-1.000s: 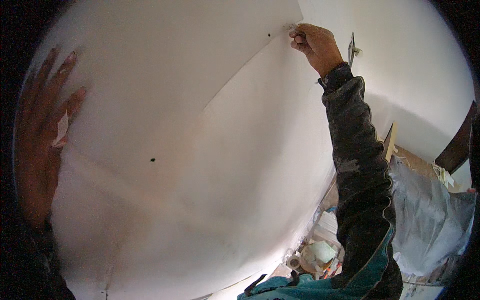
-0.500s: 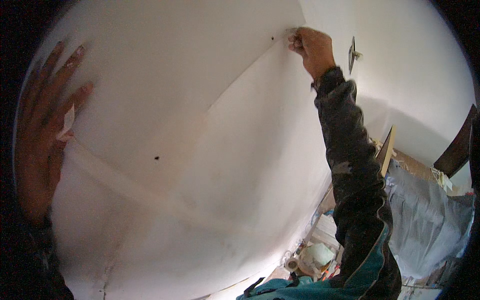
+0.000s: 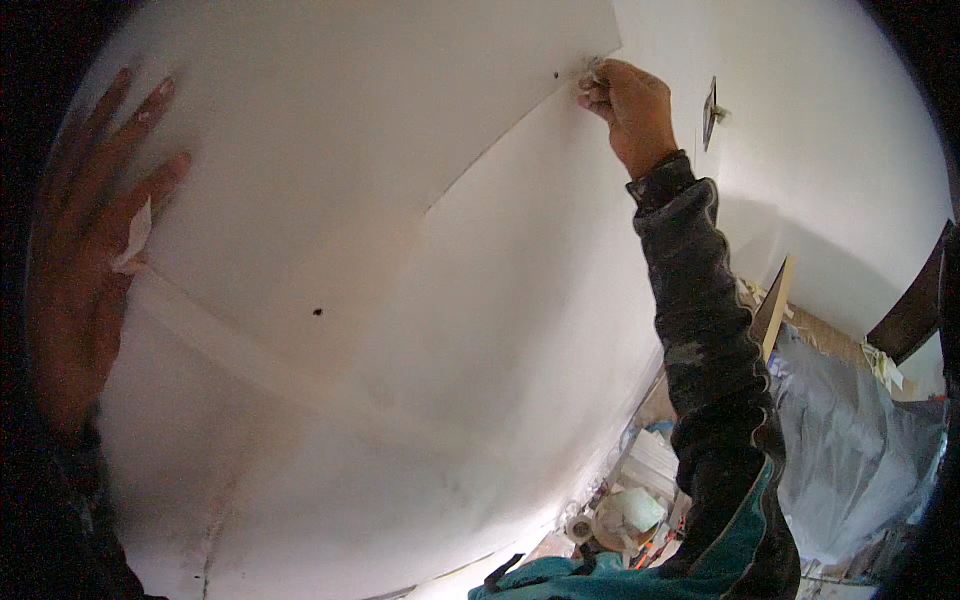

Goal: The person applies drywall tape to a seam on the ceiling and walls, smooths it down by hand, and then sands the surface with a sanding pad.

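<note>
A broad white wall panel point(image 3: 520, 230) fills most of the view. My left hand point(image 3: 85, 260) lies flat against it at the far left, fingers spread. A small white paper-like scrap point(image 3: 138, 235) shows beside its fingers; whether it is held or stuck there I cannot tell. At the upper middle my right hand point(image 3: 635, 110) is closed in a pinch on the panel, by the upper end of a thin diagonal seam point(image 3: 500, 137). Something small and whitish point(image 3: 592, 70) shows at those fingertips, too unclear to name. A dark dot point(image 3: 556, 75) sits just left of them.
Another dark dot point(image 3: 318, 312) marks the panel lower down. A wall fitting point(image 3: 710, 113) protrudes right of my right hand. Grey plastic sheeting point(image 3: 840, 440) and a wooden board point(image 3: 774, 305) are at the right. Below, a round container point(image 3: 620, 522) stands among clutter.
My right hand remains pinched at the seam's upper end, and my left hand stays flat. The whole view has shifted slightly; little else differs.
</note>
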Tool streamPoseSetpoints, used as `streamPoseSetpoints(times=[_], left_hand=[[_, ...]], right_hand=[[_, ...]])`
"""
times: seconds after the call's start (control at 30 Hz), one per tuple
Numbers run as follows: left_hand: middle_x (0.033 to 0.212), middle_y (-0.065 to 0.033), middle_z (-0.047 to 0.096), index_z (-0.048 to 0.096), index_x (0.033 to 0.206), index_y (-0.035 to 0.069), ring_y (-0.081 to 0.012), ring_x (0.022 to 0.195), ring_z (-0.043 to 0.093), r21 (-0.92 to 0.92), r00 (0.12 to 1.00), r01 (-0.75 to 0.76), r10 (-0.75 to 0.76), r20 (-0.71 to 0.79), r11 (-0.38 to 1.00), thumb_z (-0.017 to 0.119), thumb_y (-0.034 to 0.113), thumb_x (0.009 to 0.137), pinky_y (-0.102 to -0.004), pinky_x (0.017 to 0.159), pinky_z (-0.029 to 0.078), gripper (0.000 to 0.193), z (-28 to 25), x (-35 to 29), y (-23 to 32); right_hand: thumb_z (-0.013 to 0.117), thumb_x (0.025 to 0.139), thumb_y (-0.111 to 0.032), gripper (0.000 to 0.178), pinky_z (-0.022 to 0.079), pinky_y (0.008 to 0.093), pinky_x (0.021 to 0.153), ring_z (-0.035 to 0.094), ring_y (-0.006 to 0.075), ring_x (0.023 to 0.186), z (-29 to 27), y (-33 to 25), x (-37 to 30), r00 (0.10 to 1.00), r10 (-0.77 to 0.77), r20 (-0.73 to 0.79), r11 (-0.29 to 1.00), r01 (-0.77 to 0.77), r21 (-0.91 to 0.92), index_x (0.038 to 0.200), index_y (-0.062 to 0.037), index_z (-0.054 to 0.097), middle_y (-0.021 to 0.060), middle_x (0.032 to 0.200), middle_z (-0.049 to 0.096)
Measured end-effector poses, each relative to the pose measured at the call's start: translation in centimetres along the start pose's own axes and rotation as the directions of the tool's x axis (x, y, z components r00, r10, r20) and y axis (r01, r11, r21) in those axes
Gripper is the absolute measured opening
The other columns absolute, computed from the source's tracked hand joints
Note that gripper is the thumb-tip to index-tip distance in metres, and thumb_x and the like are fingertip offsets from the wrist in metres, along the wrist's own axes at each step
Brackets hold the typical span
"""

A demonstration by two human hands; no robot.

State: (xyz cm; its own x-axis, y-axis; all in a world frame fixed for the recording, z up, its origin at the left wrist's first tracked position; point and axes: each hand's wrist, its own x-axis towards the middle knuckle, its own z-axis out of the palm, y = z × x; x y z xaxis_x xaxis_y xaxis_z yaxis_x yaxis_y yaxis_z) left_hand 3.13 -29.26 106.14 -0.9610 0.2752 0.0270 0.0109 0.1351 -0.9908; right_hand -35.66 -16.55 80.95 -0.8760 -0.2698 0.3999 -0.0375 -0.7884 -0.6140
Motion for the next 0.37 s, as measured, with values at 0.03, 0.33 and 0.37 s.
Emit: streamPoseSetpoints(times=[0.03, 0.33, 0.37], left_hand=[[0.150, -0.0052, 0.042, 0.061, 0.130, 0.025, -0.0359, 0.142, 0.031, -0.037, 0.993, 0.007, -0.003, 0.115, 0.999, 0.028, 0.046, 0.102, -0.0532, 0.115, 0.019, 0.048, 0.0, 0.0, -0.6], [0.151, -0.0029, 0.041, 0.057, 0.134, 0.026, -0.0364, 0.142, 0.030, -0.084, 0.929, -0.185, 0.146, -0.339, 0.979, 0.038, 0.048, 0.100, -0.0535, 0.116, 0.018, 0.045, 3.3, 0.6, -1.9], [0.151, -0.0029, 0.041, 0.057, 0.134, 0.026, -0.0364, 0.142, 0.030, -0.080, 0.935, -0.188, 0.154, -0.319, 0.979, 0.038, 0.048, 0.100, -0.0535, 0.116, 0.018, 0.045, 2.7, 0.3, -2.1]], right_hand=[[0.069, 0.083, 0.000, 0.016, 0.057, 0.0292, 0.074, 0.066, 0.0167, 0.075, -0.2, -0.1, 0.3, 0.890, -0.395, 0.230, 0.646, 0.447, -0.619, 0.097, 0.0015, 0.062, 0.0095, 0.085, 0.067], [0.075, 0.081, -0.022, 0.017, 0.055, 0.0422, 0.073, 0.069, 0.0345, 0.082, -2.2, 1.1, 1.9, 0.872, -0.425, 0.241, 0.670, 0.483, -0.564, 0.081, -0.0060, 0.067, 0.0149, 0.085, 0.069], [0.075, 0.081, -0.022, 0.017, 0.055, 0.0422, 0.073, 0.069, 0.0345, 0.082, -1.8, 1.6, 1.8, 0.875, -0.419, 0.240, 0.686, 0.479, -0.548, 0.081, -0.0060, 0.067, 0.0149, 0.085, 0.069]])
